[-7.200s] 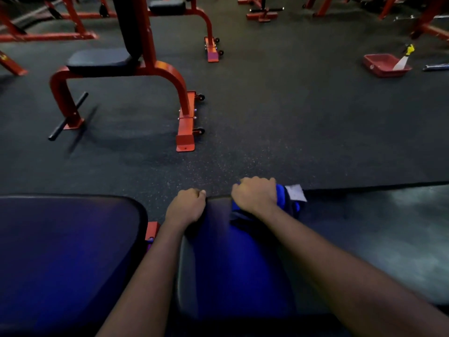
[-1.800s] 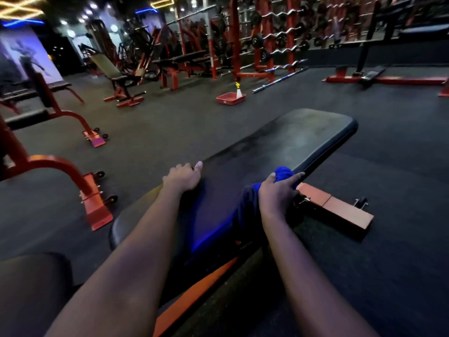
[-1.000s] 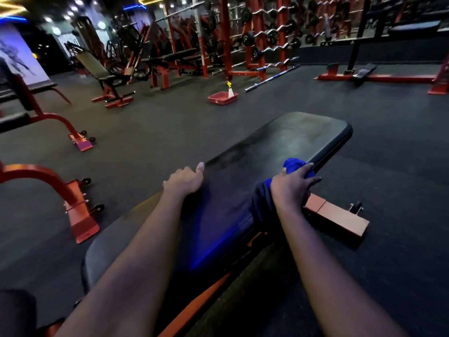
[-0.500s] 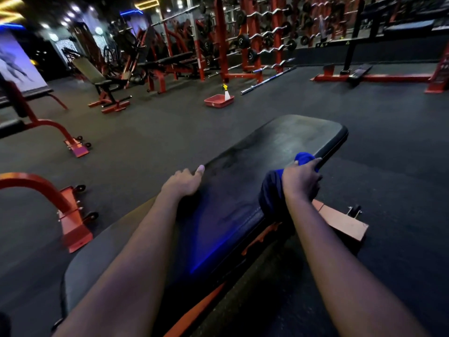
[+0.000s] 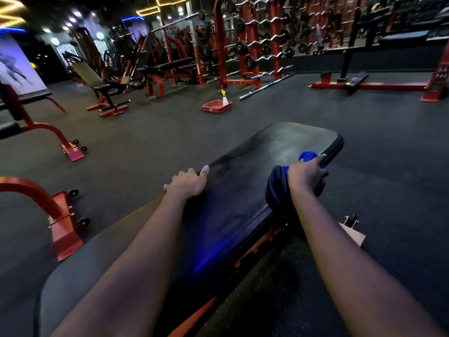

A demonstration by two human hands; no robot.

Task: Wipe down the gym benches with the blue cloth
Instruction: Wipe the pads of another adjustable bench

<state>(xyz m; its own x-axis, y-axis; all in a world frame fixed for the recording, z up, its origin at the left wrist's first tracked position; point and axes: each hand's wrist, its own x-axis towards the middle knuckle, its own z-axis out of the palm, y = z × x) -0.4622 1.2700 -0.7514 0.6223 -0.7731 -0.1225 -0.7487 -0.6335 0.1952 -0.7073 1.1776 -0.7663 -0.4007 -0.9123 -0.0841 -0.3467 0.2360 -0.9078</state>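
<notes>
- blue cloth (image 5: 277, 188): bunched on the right side edge of the bench pad (image 5: 279, 147), draped over the edge. One bright blue end pokes out past my fingertips.
- change: over the last two seconds the cloth has slid along that edge toward the far end of the pad. It now sits near the far corner but has not reached it.
- right hand (image 5: 307, 176): fingers curled over the cloth, clamping it to the pad edge, index finger stretched forward along the edge.
- left hand (image 5: 188, 182): has stayed put on the opposite edge, fingers curled over it, thumb lying on top. It braces and does no wiping.
- meaning: the edge stroke looks almost finished, with only a short stretch left to the far corner. The top surface looks streaky, and I can't tell whether it is wet or dusty.
- judgement: other benches are probably still to do.
- around: orange bench foot (image 5: 352, 233) on the floor by my right forearm. Red tray (image 5: 217, 107) with a spray bottle (image 5: 224, 99) sits well apart across the floor.
</notes>
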